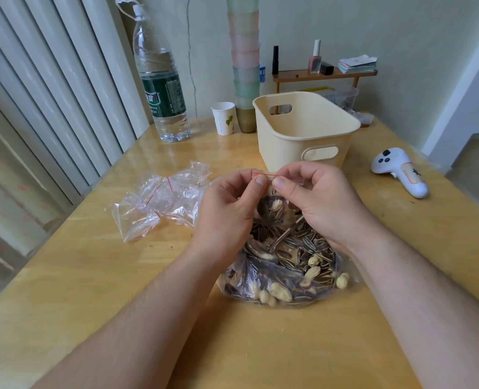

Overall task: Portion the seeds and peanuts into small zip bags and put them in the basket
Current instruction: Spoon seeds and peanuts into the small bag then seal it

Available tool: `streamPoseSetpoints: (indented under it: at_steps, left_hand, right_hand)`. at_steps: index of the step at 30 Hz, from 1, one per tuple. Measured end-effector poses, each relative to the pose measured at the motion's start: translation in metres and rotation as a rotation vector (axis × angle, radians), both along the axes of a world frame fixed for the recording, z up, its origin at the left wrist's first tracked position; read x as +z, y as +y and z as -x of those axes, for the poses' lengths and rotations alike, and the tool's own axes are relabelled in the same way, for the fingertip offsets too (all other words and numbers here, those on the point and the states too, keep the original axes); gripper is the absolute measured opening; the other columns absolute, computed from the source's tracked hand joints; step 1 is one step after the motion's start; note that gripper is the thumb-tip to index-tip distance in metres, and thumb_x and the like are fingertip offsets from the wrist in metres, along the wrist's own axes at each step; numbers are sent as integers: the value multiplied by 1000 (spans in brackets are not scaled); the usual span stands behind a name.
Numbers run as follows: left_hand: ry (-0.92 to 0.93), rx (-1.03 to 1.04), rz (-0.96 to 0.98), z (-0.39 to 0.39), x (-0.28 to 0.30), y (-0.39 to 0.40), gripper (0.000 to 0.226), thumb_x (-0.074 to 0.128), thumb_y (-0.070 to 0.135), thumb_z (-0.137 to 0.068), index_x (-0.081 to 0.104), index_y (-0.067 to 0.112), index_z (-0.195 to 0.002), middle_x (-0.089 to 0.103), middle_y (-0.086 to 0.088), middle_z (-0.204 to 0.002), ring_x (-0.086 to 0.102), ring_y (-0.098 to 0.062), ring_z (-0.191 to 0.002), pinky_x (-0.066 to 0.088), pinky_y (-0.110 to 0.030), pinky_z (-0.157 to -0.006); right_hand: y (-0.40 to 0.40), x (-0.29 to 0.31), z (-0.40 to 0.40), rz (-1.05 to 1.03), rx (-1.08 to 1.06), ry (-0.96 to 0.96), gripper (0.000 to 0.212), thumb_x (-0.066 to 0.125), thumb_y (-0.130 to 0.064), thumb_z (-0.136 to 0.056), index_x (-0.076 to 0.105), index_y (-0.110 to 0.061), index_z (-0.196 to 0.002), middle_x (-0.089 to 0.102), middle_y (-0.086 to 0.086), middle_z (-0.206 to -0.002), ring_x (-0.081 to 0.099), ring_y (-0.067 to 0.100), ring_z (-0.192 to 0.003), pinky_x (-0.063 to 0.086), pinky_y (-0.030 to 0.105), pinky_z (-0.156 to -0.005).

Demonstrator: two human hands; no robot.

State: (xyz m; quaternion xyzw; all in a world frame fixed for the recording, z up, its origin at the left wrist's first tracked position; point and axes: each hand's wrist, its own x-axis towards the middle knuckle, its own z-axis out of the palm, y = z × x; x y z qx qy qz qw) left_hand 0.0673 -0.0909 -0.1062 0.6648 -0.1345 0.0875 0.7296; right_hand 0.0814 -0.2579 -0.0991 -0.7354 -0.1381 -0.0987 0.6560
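Note:
A small clear zip bag [270,204] with a red seal line hangs between my hands, holding sunflower seeds. My left hand [228,211] and my right hand [316,200] both pinch its top edge at the red strip, thumbs nearly touching. Under them lies a large open plastic bag [286,270] full of striped sunflower seeds and peanuts, with a metal spoon [280,240] resting in it. The cream plastic basket [305,130] stands just behind my hands; I see nothing inside it. Several spare zip bags [159,203] lie crumpled to the left.
On the wooden table [92,276] stand a big water bottle [159,85], a paper cup [223,117] and a tall stack of pastel cups [245,60] at the back. A white controller [401,171] lies at the right. A small shelf [325,74] holds bottles.

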Motion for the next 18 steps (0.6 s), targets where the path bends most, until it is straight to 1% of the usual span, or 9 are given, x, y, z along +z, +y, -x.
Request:
streamPoseSetpoints:
  at_steps: [2,4,5,7,9,12,14,16,18]
  left_hand:
    - [23,-6,50,0,1,1,17,62,17,-106,76,14,-96,78,-10,-93,71,-24,-89,57,-59,-94]
    - [19,-12,54,0,1,2,18,63,16,-105,77,16,-94,78,-8,-92,71,-23,-89,59,-55,-92]
    - [13,-17,50,0,2,2,17,63,16,-105,77,16,-94,78,-7,-91,71,-21,-89,60,-50,-91]
    - [4,-15,39,0,2,1,15,64,16,-104,77,16,-95,78,-1,-90,71,-14,-88,59,-35,-88]
    - [0,7,35,-1,1,1,15,66,14,-103,76,16,-92,76,3,-85,68,-11,-83,57,-29,-83]
    - [4,48,43,-3,2,2,17,66,14,-103,75,17,-89,74,0,-82,66,-14,-81,58,-31,-79]
    - [14,59,58,-4,1,3,17,65,15,-104,74,16,-90,73,-2,-81,65,-16,-79,57,-34,-76]
    - [30,59,73,-4,1,3,15,64,14,-103,73,12,-92,73,-2,-80,65,-14,-77,57,-29,-71]
    - [42,67,86,-4,1,5,12,67,12,-101,74,10,-92,74,-1,-81,67,-12,-78,56,-26,-73]
  right_hand:
    - [-4,0,-2,-17,-16,12,7,77,-25,-90,79,-29,-85,70,6,-77,62,16,-76,53,40,-78]
    - [-5,-1,-4,-10,-37,6,9,77,-23,-90,78,-29,-83,66,3,-74,58,18,-73,51,42,-76]
    - [-4,-1,-4,-12,-41,2,6,76,-26,-88,78,-30,-83,66,2,-73,57,20,-73,50,43,-76]
    - [-3,-2,-4,-33,-48,-7,4,74,-31,-84,77,-29,-83,64,4,-71,55,22,-71,48,42,-73]
    - [-3,-2,-5,-53,-59,-8,3,77,-28,-85,78,-28,-82,64,5,-71,56,20,-69,47,40,-71]
    - [-6,-3,-5,-77,-59,11,12,83,-20,-88,80,-29,-81,69,0,-72,61,12,-70,51,34,-72]
    - [-6,-3,-5,-80,-52,27,15,82,-19,-90,80,-31,-80,67,3,-74,59,14,-71,52,34,-72]
    - [-5,-3,-5,-83,-47,33,19,80,-18,-92,80,-31,-78,65,8,-76,56,19,-71,50,36,-72]
    - [-5,-1,-5,-130,-57,33,20,80,-14,-90,79,-26,-74,65,8,-72,55,17,-68,49,32,-69]
